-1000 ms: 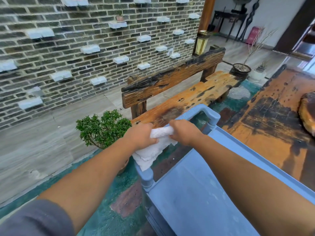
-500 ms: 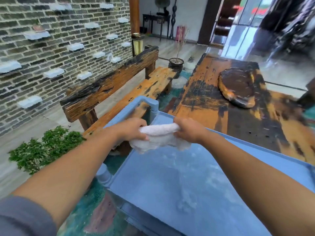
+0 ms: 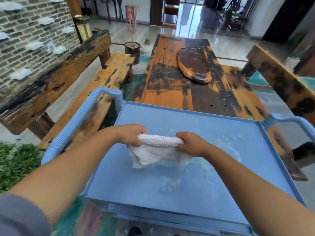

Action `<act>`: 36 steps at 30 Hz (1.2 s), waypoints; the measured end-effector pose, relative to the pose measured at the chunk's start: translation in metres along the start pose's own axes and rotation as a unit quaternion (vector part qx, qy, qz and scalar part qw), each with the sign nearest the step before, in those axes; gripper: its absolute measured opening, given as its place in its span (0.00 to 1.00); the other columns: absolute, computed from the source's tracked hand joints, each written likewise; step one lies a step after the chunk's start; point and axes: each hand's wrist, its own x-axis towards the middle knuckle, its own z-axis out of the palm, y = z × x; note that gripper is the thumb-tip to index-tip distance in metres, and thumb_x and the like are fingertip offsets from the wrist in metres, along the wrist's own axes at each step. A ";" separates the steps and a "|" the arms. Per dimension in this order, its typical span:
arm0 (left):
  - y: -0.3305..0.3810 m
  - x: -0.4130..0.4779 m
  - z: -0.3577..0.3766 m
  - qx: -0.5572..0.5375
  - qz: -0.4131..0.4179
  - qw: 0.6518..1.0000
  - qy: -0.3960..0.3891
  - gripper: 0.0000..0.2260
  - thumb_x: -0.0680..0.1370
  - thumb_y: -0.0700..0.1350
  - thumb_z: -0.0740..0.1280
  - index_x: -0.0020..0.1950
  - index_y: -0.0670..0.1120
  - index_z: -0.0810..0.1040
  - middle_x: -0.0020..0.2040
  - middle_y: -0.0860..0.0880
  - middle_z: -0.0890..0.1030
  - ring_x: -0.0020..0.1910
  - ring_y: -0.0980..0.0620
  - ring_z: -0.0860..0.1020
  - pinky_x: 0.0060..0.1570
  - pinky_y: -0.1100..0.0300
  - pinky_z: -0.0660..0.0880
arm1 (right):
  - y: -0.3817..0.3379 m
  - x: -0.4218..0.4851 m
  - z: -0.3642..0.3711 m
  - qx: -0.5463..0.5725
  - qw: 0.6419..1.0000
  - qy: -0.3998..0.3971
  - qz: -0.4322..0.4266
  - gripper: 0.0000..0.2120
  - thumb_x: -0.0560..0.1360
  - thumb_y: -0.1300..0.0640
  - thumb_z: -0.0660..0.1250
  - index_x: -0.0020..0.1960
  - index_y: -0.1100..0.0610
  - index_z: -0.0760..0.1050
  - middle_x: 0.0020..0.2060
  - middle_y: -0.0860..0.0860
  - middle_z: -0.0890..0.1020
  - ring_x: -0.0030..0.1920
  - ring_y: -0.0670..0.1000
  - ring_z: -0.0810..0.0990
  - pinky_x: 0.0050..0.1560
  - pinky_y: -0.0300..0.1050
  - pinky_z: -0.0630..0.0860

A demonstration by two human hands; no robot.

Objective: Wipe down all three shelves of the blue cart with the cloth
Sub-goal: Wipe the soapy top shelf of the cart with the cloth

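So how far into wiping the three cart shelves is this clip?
Nothing looks finished: the top shelf carries whitish dusty smears across its middle. In hand: the left hand and right hand stretch the white cloth between them just over that shelf. Left: wiping this shelf and the two lower ones, which are barely in view.

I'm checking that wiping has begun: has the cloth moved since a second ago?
Yes. The cloth, held by the left hand and right hand, has gone from the cart's left handle rightward over the top shelf.
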 end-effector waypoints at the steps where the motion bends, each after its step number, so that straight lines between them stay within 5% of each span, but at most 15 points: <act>1: -0.005 0.000 0.005 0.000 -0.001 1.000 -0.028 0.10 0.74 0.38 0.67 0.40 0.51 0.69 0.43 0.51 0.73 0.37 0.53 0.72 0.34 0.60 0.69 | 0.000 -0.001 0.009 0.007 1.000 -0.025 0.005 0.13 0.73 0.58 0.69 0.37 0.47 0.67 0.36 0.43 0.75 0.40 0.49 0.74 0.36 0.40 0.66; 4: -0.018 -0.003 0.019 -0.036 -0.028 0.993 -0.109 0.09 0.74 0.35 0.66 0.42 0.47 0.70 0.45 0.47 0.74 0.42 0.49 0.75 0.38 0.55 0.75 | -0.001 -0.008 0.034 0.064 0.991 -0.111 0.021 0.12 0.73 0.57 0.72 0.38 0.49 0.69 0.36 0.43 0.74 0.37 0.45 0.73 0.37 0.41 0.67; 9: -0.048 -0.011 0.034 -0.109 -0.082 0.964 -0.230 0.07 0.77 0.36 0.67 0.47 0.47 0.74 0.47 0.45 0.79 0.40 0.50 0.81 0.35 0.60 0.79 | -0.007 -0.017 0.073 0.226 0.940 -0.242 0.087 0.06 0.73 0.59 0.73 0.44 0.53 0.75 0.42 0.49 0.80 0.44 0.50 0.80 0.46 0.47 0.74; 12: -0.066 -0.008 0.046 -0.105 -0.102 0.960 -0.239 0.06 0.78 0.36 0.68 0.50 0.46 0.74 0.53 0.42 0.78 0.47 0.44 0.81 0.43 0.54 0.82 | -0.014 -0.009 0.091 0.187 0.945 -0.247 0.107 0.07 0.73 0.57 0.72 0.42 0.52 0.74 0.43 0.49 0.79 0.44 0.51 0.79 0.45 0.46 0.73; 18: -0.085 0.005 0.070 -0.005 -0.076 0.988 -0.132 0.06 0.76 0.42 0.71 0.46 0.49 0.74 0.54 0.48 0.76 0.46 0.40 0.84 0.46 0.49 0.82 | -0.020 0.003 0.111 -0.036 0.977 -0.187 0.099 0.08 0.74 0.54 0.68 0.43 0.50 0.68 0.40 0.48 0.74 0.43 0.53 0.75 0.37 0.45 0.68; 23: -0.093 0.015 0.069 0.107 -0.048 0.992 -0.043 0.12 0.74 0.54 0.73 0.41 0.51 0.71 0.43 0.51 0.78 0.39 0.49 0.78 0.35 0.54 0.72 | -0.025 0.002 0.117 -0.177 0.962 -0.145 0.146 0.14 0.74 0.47 0.66 0.54 0.53 0.68 0.42 0.50 0.75 0.41 0.54 0.78 0.36 0.46 0.69; 26: -0.098 0.024 0.060 0.132 -0.033 0.990 0.020 0.13 0.76 0.57 0.68 0.40 0.52 0.69 0.39 0.53 0.74 0.42 0.50 0.74 0.33 0.57 0.64 | -0.031 0.000 0.120 -0.240 0.953 -0.104 0.150 0.23 0.76 0.45 0.66 0.65 0.53 0.64 0.56 0.53 0.74 0.55 0.57 0.77 0.47 0.50 0.72; 29: -0.101 0.043 0.049 0.115 -0.018 0.990 0.081 0.09 0.80 0.53 0.64 0.46 0.49 0.71 0.45 0.50 0.77 0.46 0.47 0.74 0.37 0.55 0.66 | -0.042 -0.006 0.132 -0.273 0.958 -0.020 0.083 0.32 0.75 0.45 0.68 0.74 0.54 0.62 0.72 0.59 0.64 0.73 0.63 0.64 0.71 0.63 0.64; 32: -0.103 0.068 0.041 0.105 0.031 0.989 0.099 0.11 0.81 0.50 0.63 0.59 0.46 0.74 0.57 0.47 0.77 0.58 0.45 0.74 0.53 0.51 0.71 | -0.047 -0.008 0.149 -0.238 0.964 0.070 -0.097 0.32 0.70 0.46 0.74 0.70 0.56 0.74 0.71 0.61 0.73 0.71 0.65 0.71 0.69 0.65 0.70; 36: -0.108 0.104 0.033 0.123 0.069 0.984 0.112 0.21 0.82 0.51 0.61 0.74 0.47 0.68 0.73 0.46 0.68 0.70 0.43 0.66 0.69 0.47 0.65 | -0.046 -0.005 0.170 -0.220 0.943 -0.006 -0.249 0.29 0.79 0.41 0.63 0.77 0.50 0.66 0.77 0.56 0.66 0.77 0.62 0.64 0.73 0.63 0.66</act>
